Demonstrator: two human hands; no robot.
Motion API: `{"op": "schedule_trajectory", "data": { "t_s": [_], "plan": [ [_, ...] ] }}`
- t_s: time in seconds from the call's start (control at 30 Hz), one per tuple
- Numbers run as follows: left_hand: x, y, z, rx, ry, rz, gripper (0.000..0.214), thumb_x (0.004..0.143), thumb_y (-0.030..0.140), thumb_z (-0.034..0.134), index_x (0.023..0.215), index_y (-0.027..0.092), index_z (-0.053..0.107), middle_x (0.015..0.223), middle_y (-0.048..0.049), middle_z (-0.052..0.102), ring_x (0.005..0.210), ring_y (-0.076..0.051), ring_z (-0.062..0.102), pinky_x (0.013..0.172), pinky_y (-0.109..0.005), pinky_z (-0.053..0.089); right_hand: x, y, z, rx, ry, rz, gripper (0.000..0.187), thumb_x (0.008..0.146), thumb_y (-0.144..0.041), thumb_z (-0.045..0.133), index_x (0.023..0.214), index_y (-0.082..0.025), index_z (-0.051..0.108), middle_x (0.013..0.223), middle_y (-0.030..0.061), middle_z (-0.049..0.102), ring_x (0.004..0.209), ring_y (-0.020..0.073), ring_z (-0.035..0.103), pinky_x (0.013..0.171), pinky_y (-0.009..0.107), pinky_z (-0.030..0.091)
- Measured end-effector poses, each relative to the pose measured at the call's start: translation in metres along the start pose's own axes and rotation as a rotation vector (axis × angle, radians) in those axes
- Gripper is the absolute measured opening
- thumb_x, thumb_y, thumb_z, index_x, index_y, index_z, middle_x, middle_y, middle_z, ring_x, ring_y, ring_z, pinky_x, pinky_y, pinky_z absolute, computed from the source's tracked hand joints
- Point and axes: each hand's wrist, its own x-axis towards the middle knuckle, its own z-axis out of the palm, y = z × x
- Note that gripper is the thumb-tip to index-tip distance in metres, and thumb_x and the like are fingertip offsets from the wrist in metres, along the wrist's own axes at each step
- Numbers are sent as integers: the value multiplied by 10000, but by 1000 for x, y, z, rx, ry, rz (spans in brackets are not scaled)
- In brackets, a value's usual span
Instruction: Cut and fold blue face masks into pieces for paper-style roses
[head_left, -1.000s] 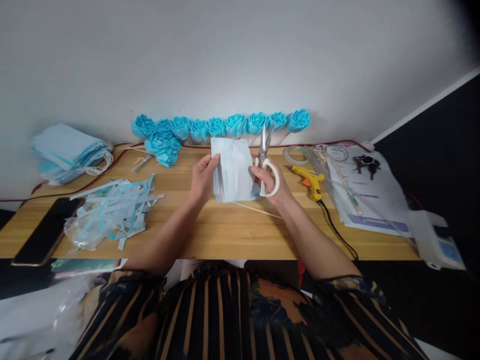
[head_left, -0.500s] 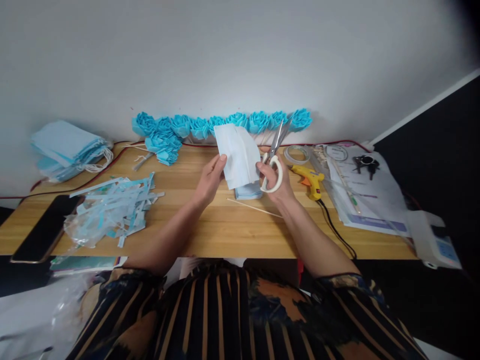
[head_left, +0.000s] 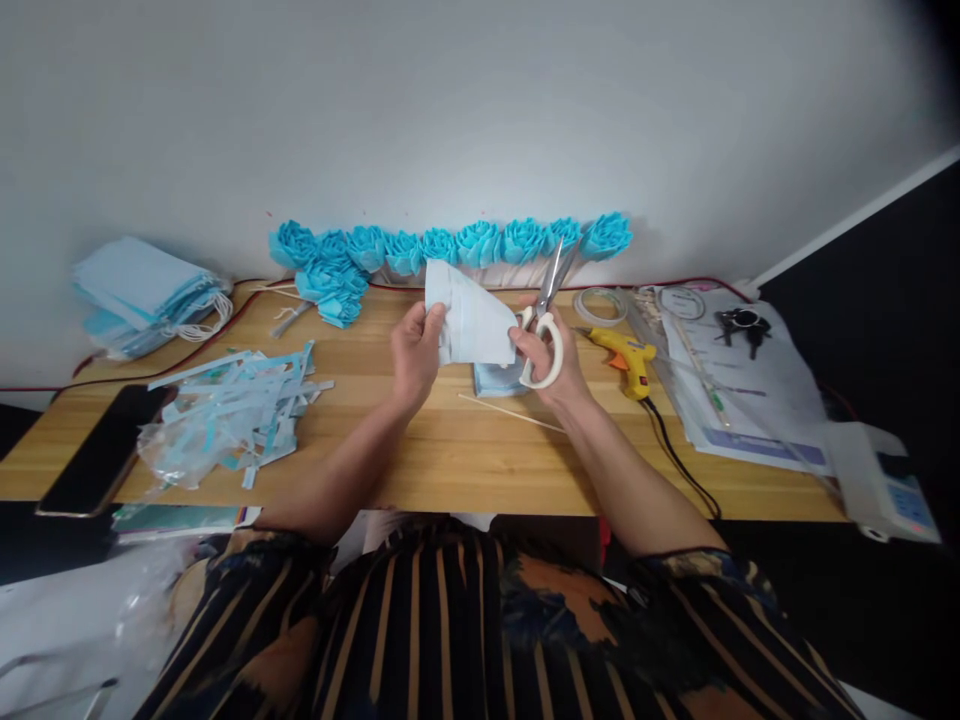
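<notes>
So the left hand (head_left: 416, 350) has a pale blue sheet (head_left: 469, 318) pinched at its left edge, thumb on the near face. The right hand (head_left: 551, 360) is doing double duty: thumb pressed on the sheet's right corner while that same grip hangs on to the white-handled scissors (head_left: 548, 290), blades pointing up and away. Can't tell which fingers go through the loops, tbh.

The sheet's held up over the worktop (head_left: 420, 450), with a small blue stack (head_left: 496, 380) partly behind it and a thin stick (head_left: 514, 414) lying nearby. I'd call this step handling and straightening the sheet, not snipping, since the blades are clear of it. If scissors come next, I reckon that calls for the left hand taking the sheet alone, freeing the right to turn the blades onto an edge.
</notes>
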Motion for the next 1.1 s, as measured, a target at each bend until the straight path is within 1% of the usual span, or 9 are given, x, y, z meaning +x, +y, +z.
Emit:
{"op": "schedule_trajectory", "data": {
  "t_s": [0.17,0.4,0.6,0.7,0.77,0.87,0.93,1.0,1.1],
  "plan": [
    [11,2,-9,76,50,113,420,881,497,611,652,193,435,618,41,324,585,-95,303,537,-242,261,2,-3,-2,29,7,-38,473,699,-431,815,1104,-310,602,807,-34,495,656,121,501,541,256,491],
    [20,9,-15,112,71,139,396,872,476,631,644,187,482,614,33,337,595,-101,314,527,-228,275,4,-5,-3,-19,1,-55,462,714,-441,787,1118,-328,593,825,-27,496,692,137,528,585,282,509],
    [23,17,-19,145,16,190,399,860,461,654,625,184,490,605,32,325,594,-103,320,524,-226,283,7,-6,-6,9,28,-74,561,697,-449,799,1199,-328,580,856,-19,525,724,139,552,590,269,494],
    [21,18,-18,125,31,182,376,869,476,636,660,186,521,621,30,350,604,-106,329,531,-228,292,6,-9,-7,-19,-8,-44,546,710,-465,800,1190,-315,588,839,-24,543,703,134,557,583,265,494],
    [19,17,-17,101,57,169,383,870,500,626,674,188,523,632,28,354,608,-106,327,530,-230,289,4,-12,-6,-31,-59,18,513,719,-479,801,1154,-296,602,825,-28,554,681,128,563,588,272,514],
    [18,17,-16,67,100,157,421,866,533,620,661,192,483,636,30,334,605,-104,316,528,-232,281,-1,-14,-2,-23,-127,130,519,711,-509,805,1123,-267,603,822,-28,575,662,132,608,593,289,549],
    [17,17,-16,53,121,153,442,864,542,624,650,196,452,634,32,318,603,-102,308,530,-231,280,-4,-14,2,-17,-159,166,551,705,-503,811,1143,-256,586,799,-28,597,644,139,634,575,285,549],
    [16,17,-16,55,128,150,458,864,544,627,640,197,426,629,34,300,600,-102,298,528,-231,276,-4,-12,3,-23,-173,156,566,707,-480,816,1162,-251,569,736,-39,602,605,137,627,540,268,527],
    [17,15,-16,71,107,149,453,872,542,615,643,197,431,626,33,296,597,-103,293,526,-233,275,-2,-8,1,-27,-146,85,532,723,-461,809,1150,-255,567,675,-55,583,578,131,602,515,258,504]
  ]
}}
